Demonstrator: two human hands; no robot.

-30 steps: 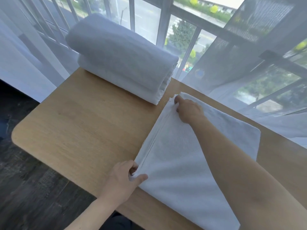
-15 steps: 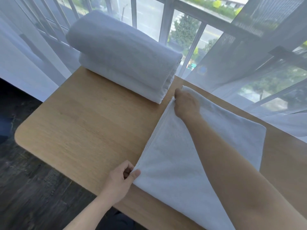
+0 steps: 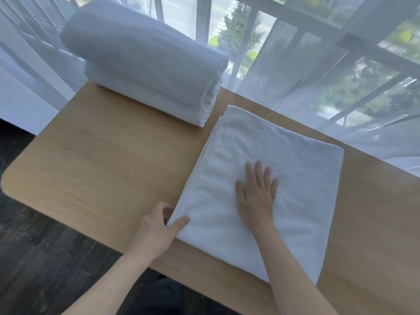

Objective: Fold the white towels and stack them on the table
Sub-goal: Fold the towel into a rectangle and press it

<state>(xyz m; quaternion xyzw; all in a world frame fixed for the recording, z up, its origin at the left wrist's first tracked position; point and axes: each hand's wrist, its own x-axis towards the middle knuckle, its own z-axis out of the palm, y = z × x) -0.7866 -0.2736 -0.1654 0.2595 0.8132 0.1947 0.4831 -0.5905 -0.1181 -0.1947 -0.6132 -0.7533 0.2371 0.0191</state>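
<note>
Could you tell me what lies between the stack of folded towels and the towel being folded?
In the head view, only a narrow strip of bare table separates the stack from the towel.

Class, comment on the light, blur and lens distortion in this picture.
Head view: daylight through the curtain backlights the scene, leaving the stack bluish and shaded; the towel is bright; the table edges bow from the wide lens; the window area is slightly soft.

Folded white towel (image 3: 284, 160) lies flat on wooden table (image 3: 109, 160), layered edges along left side. Stack of folded white towels (image 3: 145, 64) sits at far edge, just beside it.
</note>
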